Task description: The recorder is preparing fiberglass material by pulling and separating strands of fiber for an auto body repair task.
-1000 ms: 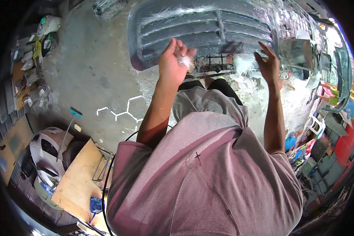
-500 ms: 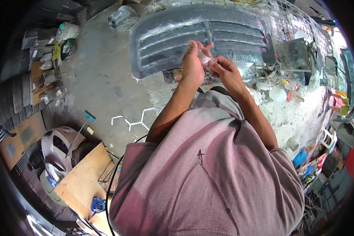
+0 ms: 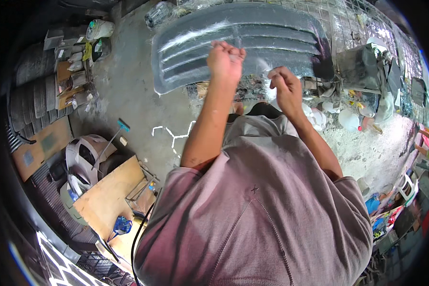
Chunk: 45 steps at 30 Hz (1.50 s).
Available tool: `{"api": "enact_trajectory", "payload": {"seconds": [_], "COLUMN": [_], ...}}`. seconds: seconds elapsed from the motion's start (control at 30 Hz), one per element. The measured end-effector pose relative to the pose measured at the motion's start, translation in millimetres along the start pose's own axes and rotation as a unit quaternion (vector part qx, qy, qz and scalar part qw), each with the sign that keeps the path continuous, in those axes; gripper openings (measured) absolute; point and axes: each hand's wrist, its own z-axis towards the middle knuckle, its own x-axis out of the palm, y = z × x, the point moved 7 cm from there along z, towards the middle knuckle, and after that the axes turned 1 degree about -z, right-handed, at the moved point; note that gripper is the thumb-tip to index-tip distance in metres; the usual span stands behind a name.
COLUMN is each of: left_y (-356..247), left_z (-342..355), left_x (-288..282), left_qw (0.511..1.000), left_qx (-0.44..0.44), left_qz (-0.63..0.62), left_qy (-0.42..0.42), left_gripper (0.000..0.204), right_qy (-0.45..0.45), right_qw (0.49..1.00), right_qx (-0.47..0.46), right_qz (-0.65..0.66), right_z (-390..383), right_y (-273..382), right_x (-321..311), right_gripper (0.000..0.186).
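A dark grey, curved panel (image 3: 276, 26) with rows of raised slats lies on a grid support, with white fibre strands along its upper left slat. Over it, my left hand (image 3: 224, 58) is curled closed on pale fibre, partly hidden by the fingers. My right hand (image 3: 283, 83), lower and to the right, pinches a wispy white fibre tuft (image 3: 264, 64) that rises from its fingertips. The hands are apart.
Stacked grey panels and boxes line the left, by a white bucket (image 3: 100, 29). A squeegee (image 3: 123, 125), a pale car part (image 3: 90, 150) and a wooden board (image 3: 107, 195) sit lower left. White containers (image 3: 349, 120) and metal clutter (image 3: 360, 66) stand right.
Since half a second ago, when my hands met at the fibre, they have separated: left up and leftward, right rightward with a tuft between its fingers. The left fingers look more curled.
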Motion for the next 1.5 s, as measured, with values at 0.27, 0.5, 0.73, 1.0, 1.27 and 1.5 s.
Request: {"api": "enact_trajectory", "payload": {"seconds": [0.27, 0.5, 0.73, 1.0, 1.27, 1.5], "left_y": [51.2, 75.7, 64.9, 56.1, 64.8, 57.1], "left_z": [-21.2, -45.1, -42.0, -40.9, -42.2, -18.9], "left_x": [2.2, 39.0, 34.3, 27.9, 27.4, 15.3], "left_qw": [0.983, 0.965, 0.949, 0.952, 0.957, 0.978], "left_qx": [-0.079, -0.011, 0.061, 0.074, 0.032, 0.016], "left_qz": [0.143, 0.215, 0.298, 0.292, 0.279, 0.209], "left_qy": [0.082, 0.15, 0.079, 0.06, 0.066, 0.018], "left_gripper": [0.027, 0.02, 0.02, 0.023, 0.031, 0.021], "right_qy": [0.032, 0.04, -0.023, -0.016, -0.096, -0.156], "right_qw": [0.998, 0.994, 0.996, 0.983, 0.978, 0.967], "right_qx": [0.031, 0.077, 0.032, 0.052, 0.022, 0.01], "right_qz": [0.049, 0.059, 0.084, 0.178, 0.186, 0.201], "right_z": [11.8, 20.1, 29.0, 33.8, 30.5, 26.3], "right_y": [-11.9, -13.5, -0.6, -10.4, -5.7, -11.2], "right_x": [-52.5, -56.0, -49.5, -38.7, -47.4, -53.3], "right_gripper": [0.023, 0.02, 0.017, 0.016, 0.014, 0.013]}}
